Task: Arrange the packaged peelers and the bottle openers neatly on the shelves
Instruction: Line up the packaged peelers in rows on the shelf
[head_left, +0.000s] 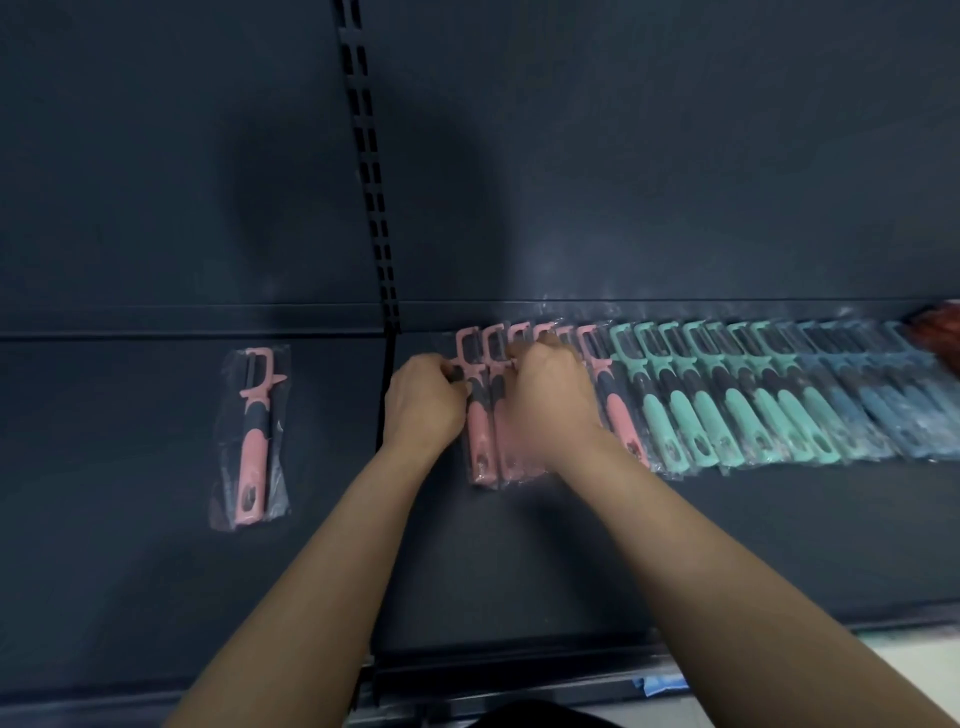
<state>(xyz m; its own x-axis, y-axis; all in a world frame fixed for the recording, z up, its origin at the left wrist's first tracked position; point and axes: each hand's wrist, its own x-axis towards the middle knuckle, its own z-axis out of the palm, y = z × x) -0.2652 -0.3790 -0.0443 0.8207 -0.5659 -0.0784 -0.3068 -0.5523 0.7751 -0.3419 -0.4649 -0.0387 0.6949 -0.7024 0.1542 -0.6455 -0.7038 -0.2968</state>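
Lone pink peeler (253, 436) left of slotted upright (370, 171), apart from peeler row (737, 410).

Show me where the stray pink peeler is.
In the head view, the lone pink peeler lies left of the slotted upright, apart from the row.

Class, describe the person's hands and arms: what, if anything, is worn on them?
Left hand and right hand are bare: no gloves, rings, watch or bracelet show. Both forearms are uncovered, no sleeve in view.
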